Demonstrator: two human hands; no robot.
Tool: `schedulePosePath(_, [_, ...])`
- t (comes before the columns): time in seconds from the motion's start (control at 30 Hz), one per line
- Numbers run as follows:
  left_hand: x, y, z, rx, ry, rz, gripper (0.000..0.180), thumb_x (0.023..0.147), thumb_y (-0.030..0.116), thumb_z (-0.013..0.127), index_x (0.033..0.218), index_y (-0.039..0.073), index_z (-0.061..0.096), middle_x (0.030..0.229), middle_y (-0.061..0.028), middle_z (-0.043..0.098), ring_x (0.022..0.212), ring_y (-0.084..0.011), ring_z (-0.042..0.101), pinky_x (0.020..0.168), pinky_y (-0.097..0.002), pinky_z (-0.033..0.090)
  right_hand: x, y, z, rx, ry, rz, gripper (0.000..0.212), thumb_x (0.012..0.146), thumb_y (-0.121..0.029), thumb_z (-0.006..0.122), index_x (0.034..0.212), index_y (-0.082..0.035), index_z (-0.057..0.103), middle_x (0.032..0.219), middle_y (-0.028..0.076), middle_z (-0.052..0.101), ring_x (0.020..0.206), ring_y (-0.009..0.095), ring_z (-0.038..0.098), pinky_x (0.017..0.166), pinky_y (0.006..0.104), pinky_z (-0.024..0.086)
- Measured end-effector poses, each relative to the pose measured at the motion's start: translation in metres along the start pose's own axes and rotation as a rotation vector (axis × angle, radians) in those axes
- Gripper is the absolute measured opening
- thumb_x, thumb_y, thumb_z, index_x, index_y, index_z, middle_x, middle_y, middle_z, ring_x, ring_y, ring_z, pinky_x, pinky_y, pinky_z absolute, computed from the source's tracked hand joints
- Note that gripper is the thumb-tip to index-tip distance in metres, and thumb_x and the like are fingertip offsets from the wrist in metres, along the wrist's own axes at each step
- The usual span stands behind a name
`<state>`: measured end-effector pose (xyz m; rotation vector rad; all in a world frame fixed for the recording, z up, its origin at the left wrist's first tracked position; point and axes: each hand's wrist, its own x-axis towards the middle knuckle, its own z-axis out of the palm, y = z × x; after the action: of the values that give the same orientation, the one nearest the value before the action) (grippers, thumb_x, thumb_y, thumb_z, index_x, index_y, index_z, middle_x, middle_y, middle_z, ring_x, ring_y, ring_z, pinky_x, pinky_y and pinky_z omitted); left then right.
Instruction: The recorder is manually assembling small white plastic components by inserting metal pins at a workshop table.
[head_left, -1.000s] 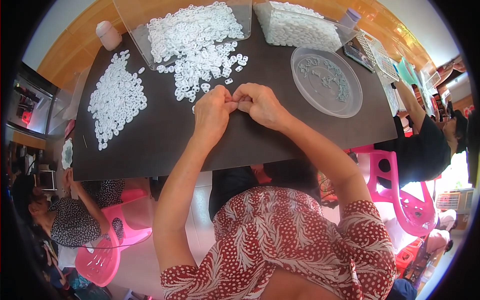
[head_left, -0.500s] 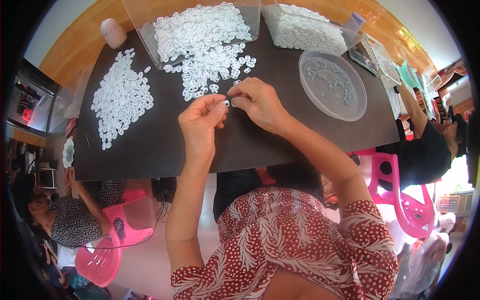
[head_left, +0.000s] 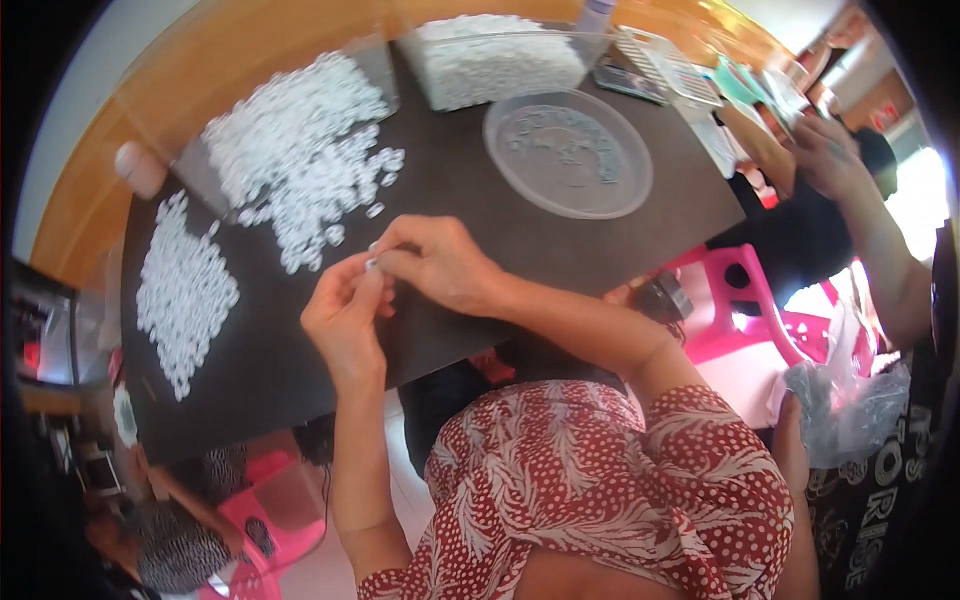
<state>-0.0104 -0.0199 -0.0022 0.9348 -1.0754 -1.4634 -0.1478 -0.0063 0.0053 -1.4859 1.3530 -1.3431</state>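
Observation:
Over the table's near half, my left hand (head_left: 346,308) pinches a small white two-holed plastic piece (head_left: 372,265) between thumb and forefinger. My right hand (head_left: 440,265) has come up against it, its thumb and forefinger closed at that same piece. Whether the right fingertips hold a separate small part is hidden. Just beyond my hands spreads a heap of white pieces (head_left: 315,190), spilling out of a clear tipped box (head_left: 392,75). Another pile of white pieces (head_left: 185,290) lies to the left. On the right rests a round clear lid (head_left: 545,190) holding small greyish parts (head_left: 590,140).
A second clear box with white pieces (head_left: 500,65) stands at the back, near a phone (head_left: 630,82) and a white rack (head_left: 672,65). A pink bottle (head_left: 140,170) is at the left. Co-workers sit either side; another person with a plastic bag (head_left: 850,410) stands close right.
The view has turned right, so the table appears tilted and shifted left. My right hand has closed in on the piece in my left. A person with a plastic bag has appeared at right.

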Motion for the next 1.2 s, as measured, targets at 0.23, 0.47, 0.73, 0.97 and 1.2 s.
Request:
schedulePosePath(0.23, [-0.004, -0.005, 0.01, -0.005, -0.062, -0.014, 0.011, 0.084, 0.004, 0.063, 0.092, -0.004, 0.061, 0.073, -0.008, 0.063, 0.058, -0.0102, 0.057, 0.049, -0.02, 0.044, -0.016, -0.006, -0.02, -0.199, 0.124, -0.128, 0.007, 0.075, -0.008, 0.062, 0.077, -0.001, 0.06, 0.072, 0.013, 0.06, 0.071, 0.029, 0.058, 0.063, 0.0372, 0.045])
schedulePosePath(0.47, [-0.012, -0.022, 0.003, 0.005, -0.067, -0.058, 0.009, 0.085, 0.006, 0.062, 0.089, -0.002, 0.061, 0.074, -0.0086, 0.064, 0.058, -0.01, 0.056, 0.05, -0.0201, 0.044, -0.046, -0.004, -0.068, -0.616, 0.299, -0.44, 0.012, 0.072, 0.002, 0.065, 0.083, -0.001, 0.061, 0.075, 0.011, 0.057, 0.072, 0.027, 0.056, 0.063, 0.0345, 0.045])
schedulePosePath(0.73, [-0.015, -0.022, 0.0, 0.008, -0.067, -0.031, 0.009, 0.085, 0.006, 0.062, 0.091, -0.001, 0.06, 0.076, -0.008, 0.064, 0.06, -0.0098, 0.057, 0.053, -0.0208, 0.045, -0.064, -0.008, -0.111, -0.876, 0.419, -0.452, 0.014, 0.068, 0.004, 0.062, 0.079, -0.003, 0.057, 0.072, 0.01, 0.052, 0.069, 0.028, 0.053, 0.057, 0.0368, 0.044])
schedulePosePath(0.97, [-0.014, -0.024, 0.0, -0.004, -0.073, -0.027, 0.01, 0.085, 0.006, 0.062, 0.091, -0.002, 0.06, 0.077, -0.0081, 0.064, 0.062, -0.0098, 0.057, 0.054, -0.0208, 0.045, -0.041, 0.014, -0.171, -1.001, 0.452, -0.236, 0.006, 0.073, -0.005, 0.063, 0.079, -0.004, 0.064, 0.074, 0.012, 0.059, 0.07, 0.03, 0.058, 0.061, 0.0388, 0.045])
schedulePosePath(1.2, [-0.015, -0.024, 0.002, -0.011, -0.063, -0.022, 0.009, 0.085, 0.005, 0.061, 0.091, -0.002, 0.06, 0.076, -0.0081, 0.064, 0.061, -0.0097, 0.056, 0.054, -0.0207, 0.045, 0.01, 0.04, -0.18, -0.848, 0.132, 0.005, 0.007, 0.067, -0.009, 0.062, 0.072, -0.006, 0.066, 0.073, 0.014, 0.064, 0.072, 0.033, 0.061, 0.064, 0.0415, 0.047])
